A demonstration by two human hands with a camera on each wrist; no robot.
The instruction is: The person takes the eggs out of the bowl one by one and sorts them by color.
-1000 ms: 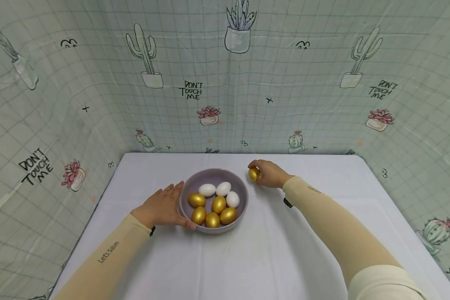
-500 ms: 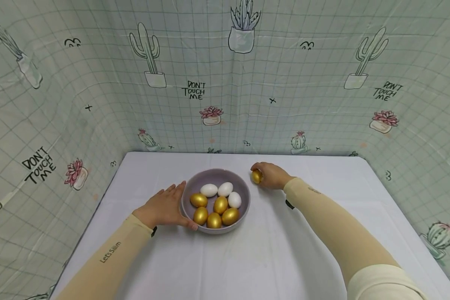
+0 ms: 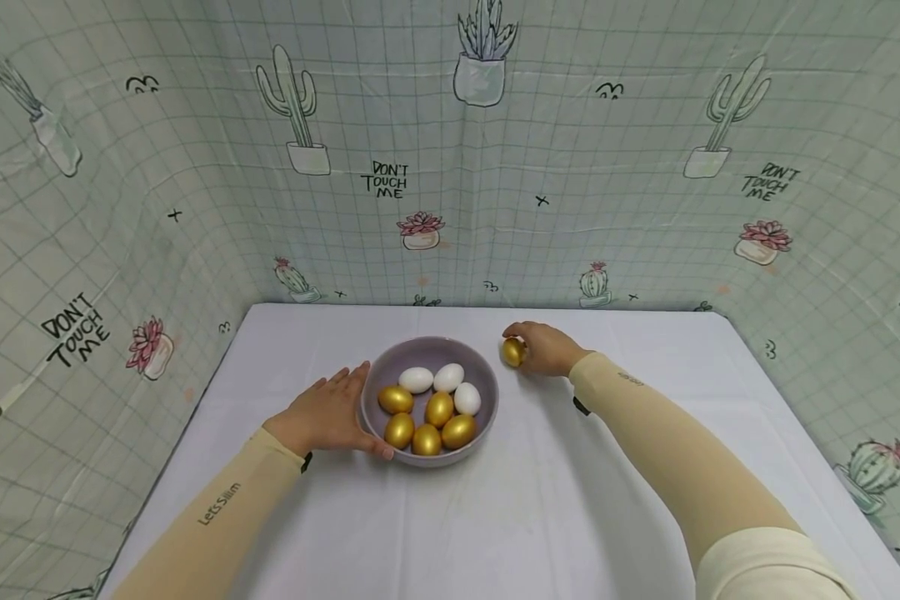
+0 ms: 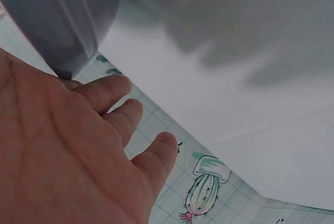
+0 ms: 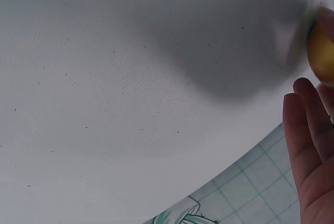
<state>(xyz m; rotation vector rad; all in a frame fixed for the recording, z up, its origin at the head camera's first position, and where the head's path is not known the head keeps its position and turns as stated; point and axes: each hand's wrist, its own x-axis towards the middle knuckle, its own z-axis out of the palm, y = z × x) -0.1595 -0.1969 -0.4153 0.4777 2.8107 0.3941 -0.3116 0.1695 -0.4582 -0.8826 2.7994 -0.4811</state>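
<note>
A round mauve bowl point(image 3: 369, 416) stands on the white-covered table, holding several golden eggs point(image 3: 459, 432) toward the front and three white eggs point(image 3: 416, 381) toward the back. My left hand point(image 3: 330, 414) rests against the bowl's left side, fingers extended along the outside and the thumb at the front rim. In the left wrist view its palm faces the camera, close to the bowl's outer wall point(image 4: 62, 20). Just beyond the bowl's right back side, my right hand point(image 3: 543, 348) pinches another golden egg point(image 3: 513, 352) between thumb and fingertips, low over the table.
The table point(image 3: 480, 533) is covered by a white cloth. A pale green gridded curtain point(image 3: 480, 167) printed with cacti encloses its back and sides. White tabletop extends in front of the bowl and right of it.
My right hand has shifted slightly to the right and down with the golden egg. The left hand stays against the bowl, and the eggs in it lie as before.
</note>
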